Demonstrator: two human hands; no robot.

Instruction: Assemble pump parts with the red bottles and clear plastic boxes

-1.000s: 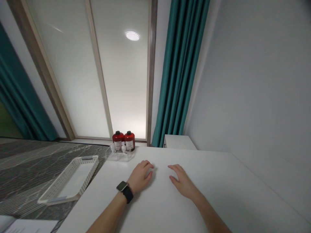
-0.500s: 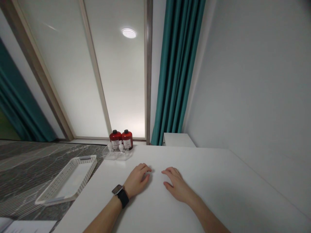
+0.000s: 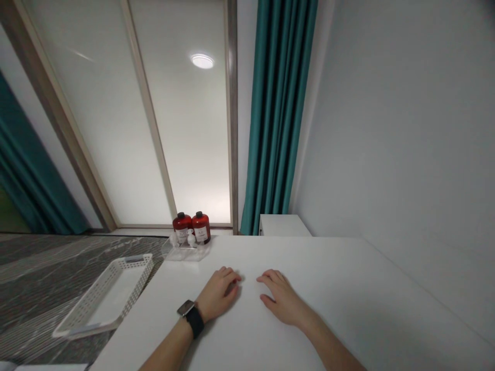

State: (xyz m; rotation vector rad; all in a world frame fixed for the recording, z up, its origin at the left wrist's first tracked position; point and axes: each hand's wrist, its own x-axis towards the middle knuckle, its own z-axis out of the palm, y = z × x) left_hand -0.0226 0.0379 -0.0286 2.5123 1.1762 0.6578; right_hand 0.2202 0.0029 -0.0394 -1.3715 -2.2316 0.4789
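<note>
My left hand [image 3: 219, 294], with a black watch [image 3: 192, 317] on its wrist, rests on the white table [image 3: 240, 340]. Its fingers are loosely bent, the thumb a little apart from them, and nothing shows in it. Across a small gap lies my right hand [image 3: 282, 300], also resting on the tabletop. Thumb and fingers there are spread apart with nothing between them. Beyond the left hand, at the table's far left corner, two red bottles [image 3: 200, 226] with black caps stand by a clear tray [image 3: 181, 256]. Small white pump tops [image 3: 191, 239] show in the tray.
A white perforated basket [image 3: 87, 303] sits at the left, below the table's edge, on a dark striped surface [image 3: 27, 268]. Past the far edge are a low white cabinet [image 3: 284, 225], a teal curtain [image 3: 278, 118] and frosted sliding panels [image 3: 193, 144]. A wall [image 3: 402, 134] borders the right.
The view has tilted up slightly, so things sit a little lower. My left thumb has come closer to the fingers. My right hand has hardly moved.
</note>
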